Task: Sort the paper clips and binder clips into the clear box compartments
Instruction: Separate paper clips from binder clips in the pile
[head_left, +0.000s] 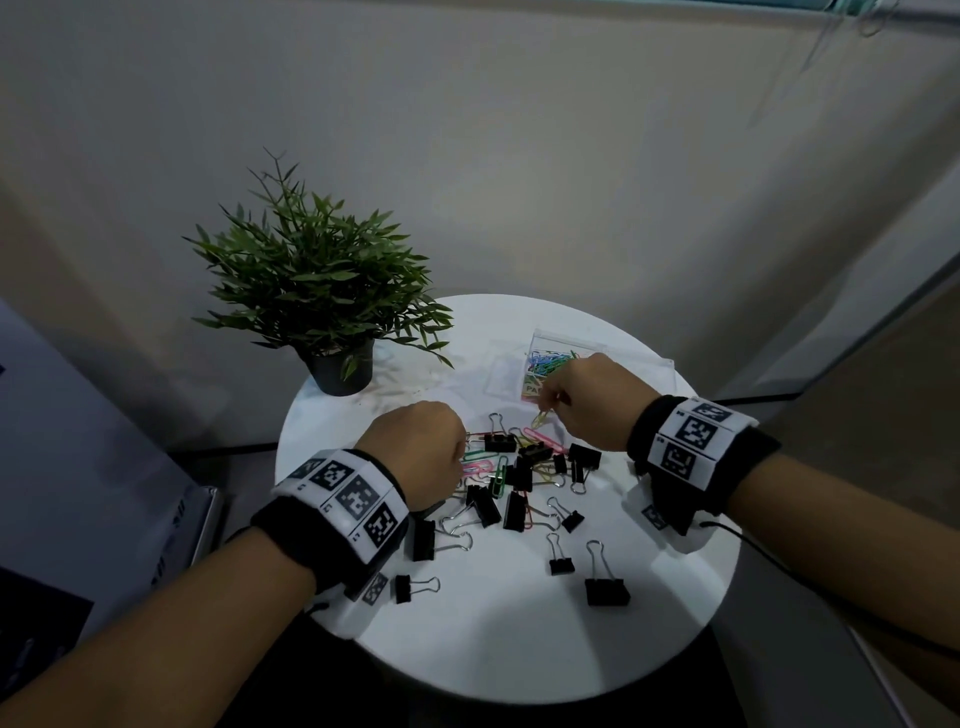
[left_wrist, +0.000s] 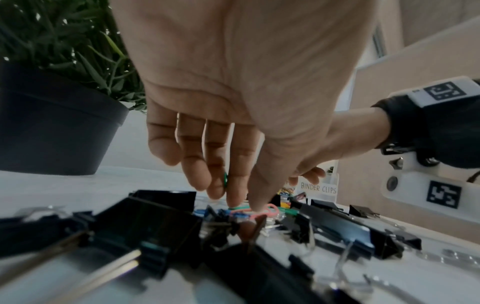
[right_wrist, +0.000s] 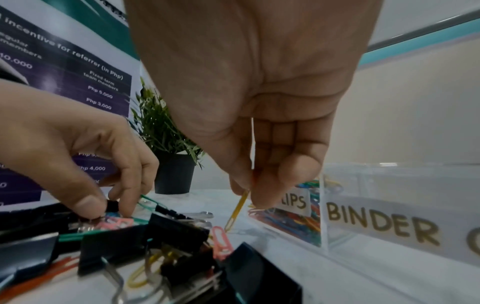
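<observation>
A clear box (head_left: 661, 375) stands at the back right of the round white table (head_left: 519, 639). Its left compartment holds several coloured paper clips (right_wrist: 296, 222); the compartment labelled BINDER CLIPS (right_wrist: 384, 224) looks bare. Black binder clips (head_left: 607, 591) and coloured paper clips (head_left: 498, 475) lie mixed in the middle. My right hand (head_left: 545, 408) pinches a yellow paper clip (right_wrist: 237, 207) just in front of the box, its lower end near the table. My left hand (left_wrist: 246, 203) reaches down into the pile and pinches a pink paper clip (left_wrist: 262, 210); something green (left_wrist: 225, 180) shows between its fingers.
A potted plant (head_left: 332, 291) in a dark pot stands at the table's back left, close to the left hand. A printed poster (right_wrist: 64, 72) stands off the table to the left. Loose binder clips (head_left: 413, 587) lie toward the front edge.
</observation>
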